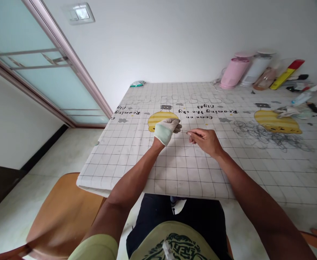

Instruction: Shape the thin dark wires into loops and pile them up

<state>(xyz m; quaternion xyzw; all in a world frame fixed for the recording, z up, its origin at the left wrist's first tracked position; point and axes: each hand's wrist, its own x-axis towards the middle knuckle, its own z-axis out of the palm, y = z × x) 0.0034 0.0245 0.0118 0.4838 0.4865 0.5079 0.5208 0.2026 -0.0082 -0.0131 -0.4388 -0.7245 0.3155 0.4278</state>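
Observation:
My left hand wears a pale white-green glove and is closed in a pinch above the table. Facing it a short gap away, my bare right hand pinches with thumb and forefinger. Whatever sits between the fingers of either hand is too thin or too hidden to make out. To the right of my hands lies a loose tangle of thin dark wire-like strands. Along the back of the table runs a row of thin curled strands, laid out separately.
A checked tablecloth with yellow cartoon prints covers the table. At the back right stand a pink cylinder, a white cylinder, a bottle and a yellow-red box. A green packet lies at the far left corner; a brown chair stands left.

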